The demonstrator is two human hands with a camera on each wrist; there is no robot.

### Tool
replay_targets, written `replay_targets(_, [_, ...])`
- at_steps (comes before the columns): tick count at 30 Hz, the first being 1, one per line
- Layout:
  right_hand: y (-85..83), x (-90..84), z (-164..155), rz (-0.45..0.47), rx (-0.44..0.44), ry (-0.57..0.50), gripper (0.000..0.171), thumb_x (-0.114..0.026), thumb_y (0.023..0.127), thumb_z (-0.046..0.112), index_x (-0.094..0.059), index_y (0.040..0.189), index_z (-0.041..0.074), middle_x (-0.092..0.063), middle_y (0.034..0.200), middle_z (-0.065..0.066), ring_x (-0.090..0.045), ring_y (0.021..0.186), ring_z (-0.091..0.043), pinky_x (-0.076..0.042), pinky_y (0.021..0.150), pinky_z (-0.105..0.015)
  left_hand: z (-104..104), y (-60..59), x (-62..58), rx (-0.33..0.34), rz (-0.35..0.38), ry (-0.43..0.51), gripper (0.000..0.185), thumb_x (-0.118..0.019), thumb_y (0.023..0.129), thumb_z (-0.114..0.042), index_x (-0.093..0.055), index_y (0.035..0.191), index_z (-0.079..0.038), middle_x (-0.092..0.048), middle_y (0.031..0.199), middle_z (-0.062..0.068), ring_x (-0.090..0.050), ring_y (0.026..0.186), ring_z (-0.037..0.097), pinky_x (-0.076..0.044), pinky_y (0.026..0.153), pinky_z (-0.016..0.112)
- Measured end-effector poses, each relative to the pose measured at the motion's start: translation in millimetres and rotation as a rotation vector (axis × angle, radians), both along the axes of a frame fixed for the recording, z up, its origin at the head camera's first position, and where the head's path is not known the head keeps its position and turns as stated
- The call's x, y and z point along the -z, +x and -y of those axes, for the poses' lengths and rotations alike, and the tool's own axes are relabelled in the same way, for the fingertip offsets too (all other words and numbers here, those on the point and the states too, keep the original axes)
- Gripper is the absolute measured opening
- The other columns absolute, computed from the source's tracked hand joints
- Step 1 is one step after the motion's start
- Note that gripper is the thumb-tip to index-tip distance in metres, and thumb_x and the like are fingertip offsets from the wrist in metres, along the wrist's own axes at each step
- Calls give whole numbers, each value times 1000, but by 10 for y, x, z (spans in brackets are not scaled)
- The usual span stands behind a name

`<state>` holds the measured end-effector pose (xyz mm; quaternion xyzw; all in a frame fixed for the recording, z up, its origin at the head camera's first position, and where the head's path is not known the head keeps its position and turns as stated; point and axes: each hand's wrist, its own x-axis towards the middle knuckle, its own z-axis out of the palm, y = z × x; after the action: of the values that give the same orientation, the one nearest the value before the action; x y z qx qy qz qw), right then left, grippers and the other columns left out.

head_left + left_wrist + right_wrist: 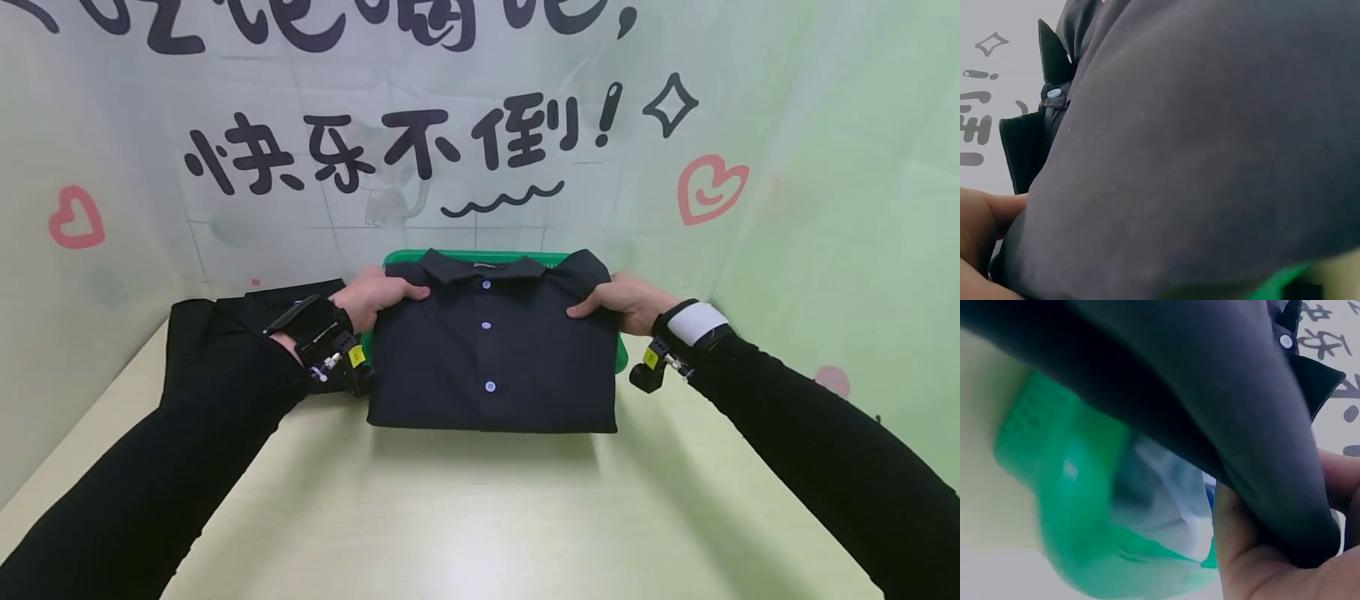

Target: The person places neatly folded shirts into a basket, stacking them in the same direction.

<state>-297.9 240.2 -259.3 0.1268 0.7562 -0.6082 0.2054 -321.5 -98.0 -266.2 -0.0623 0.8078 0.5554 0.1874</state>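
A folded dark button-up shirt (525, 358), collar at the top and pale buttons down its front, is held up between both hands. My left hand (377, 297) grips its upper left side, thumb on the front. On the opposite side my right hand (626, 302) pinches the shirt near the shoulder, thumb in front and fingers behind. Behind the shirt stands a green basket (1060, 487), mostly hidden in the head view; the right wrist view shows light-coloured cloth (1166, 494) inside it. The shirt's lower edge casts a shadow on the table.
Another dark folded garment (202, 333) lies on the table (465, 517) at the left, partly behind my left forearm. A pale printed curtain (480, 83) with black lettering hangs along the back, and green-tinted sheeting (847, 250) borders the right side.
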Motion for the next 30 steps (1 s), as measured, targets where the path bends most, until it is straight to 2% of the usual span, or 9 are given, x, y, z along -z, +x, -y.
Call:
replay_targets(5, [-191,-106,7,-38,28,93,86,-71,86,-6,-11,149,-11,-28,147,-22,-42,123,-33,-36,107,-39,-50,-128,-40,-16,-25,0,76,-72,91,-18,-27,146,8,-35,146,21,-41,125,36,-37,106,41])
replay_targets(8, [-308,-176,5,-70,28,158,85,-70,87,-4,-12,149,-12,-25,150,-23,-38,129,-35,-32,110,-41,-63,-202,-63,-32,-51,0,77,-72,91,-15,-25,147,8,-33,148,21,-39,128,36,-35,107,41])
replay_targets(13, [-453,-232,26,-125,14,286,77,-72,86,0,-24,146,-12,-29,150,-23,-36,131,-36,-32,110,-41,-67,-337,-71,-28,-83,-19,72,-71,90,-11,-30,145,10,-35,147,22,-39,129,37,-35,108,40])
replay_targets(20, [-530,-165,91,-186,21,395,65,-75,84,0,-39,137,-13,-39,141,-24,-41,127,-36,-40,104,-42,-83,-523,-16,-2,-92,-55,66,-69,91,-10,-35,144,8,-39,145,22,-42,128,38,-37,106,40])
replay_targets(25, [-579,-83,114,-171,-13,429,64,-75,84,0,-39,135,-15,-40,139,-25,-43,126,-39,-43,100,-49,-107,-621,45,4,-117,-159,66,-71,90,-12,-37,143,9,-42,142,24,-45,125,38,-39,104,40])
replay_targets(30, [-620,-31,136,-131,-100,521,57,-75,84,2,-45,128,-17,-43,136,-27,-46,123,-41,-47,94,-53,-114,-678,89,97,-85,-249,67,-71,91,-12,-35,143,11,-40,141,25,-43,125,38,-38,105,41])
